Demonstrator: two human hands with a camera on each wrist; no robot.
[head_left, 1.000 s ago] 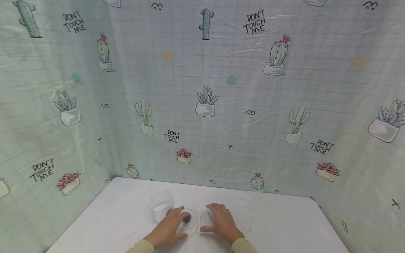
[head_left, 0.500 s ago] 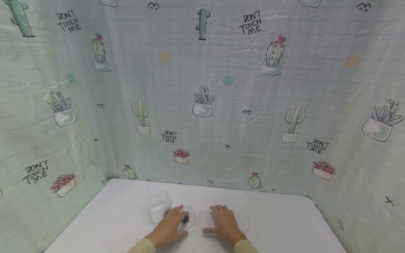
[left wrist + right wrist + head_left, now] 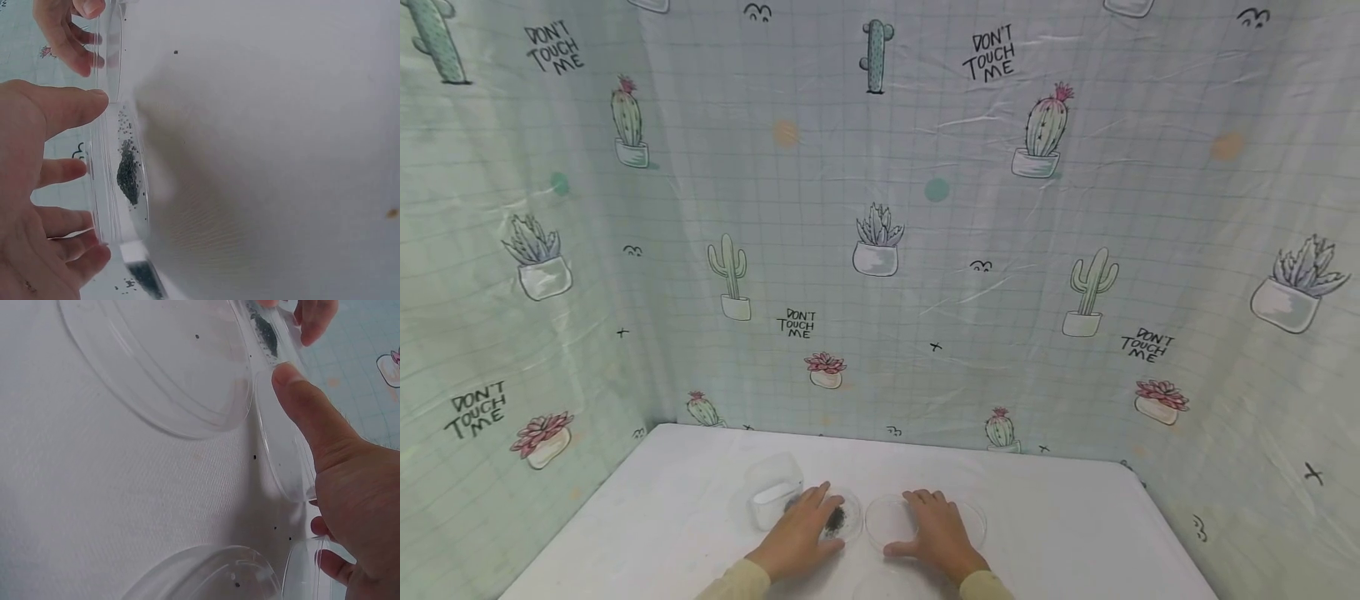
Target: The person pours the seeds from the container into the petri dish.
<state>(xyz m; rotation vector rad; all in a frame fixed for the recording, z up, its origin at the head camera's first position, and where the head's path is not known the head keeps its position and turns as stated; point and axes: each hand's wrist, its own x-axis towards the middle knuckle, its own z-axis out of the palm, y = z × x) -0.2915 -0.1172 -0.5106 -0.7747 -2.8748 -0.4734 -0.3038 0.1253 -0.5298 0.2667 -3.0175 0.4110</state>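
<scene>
A clear petri dish [image 3: 140, 219] with a pile of dark granules [image 3: 128, 172] is spanned by my left hand [image 3: 795, 533]. The thumb lies at one end of its rim and the fingers at the other in the left wrist view. Beside it, my right hand [image 3: 936, 533] rests spread over another clear dish [image 3: 284, 456]. Its thumb is near the rim, and its other fingers are partly hidden behind the clear plastic. A further clear dish [image 3: 976, 527] shows to the right of this hand.
A clear tub [image 3: 771, 479] with a white strip and dark granules stands left of my left hand. Another clear dish [image 3: 156, 381] lies nearer to me. Stray dark grains [image 3: 255, 457] dot the white tabletop [image 3: 1075, 517]. A cactus-print sheet [image 3: 880, 333] hangs behind.
My right hand has slid slightly right relative to the dish beneath it. My left hand stays at the granule dish. The head view has turned a little to the right.
</scene>
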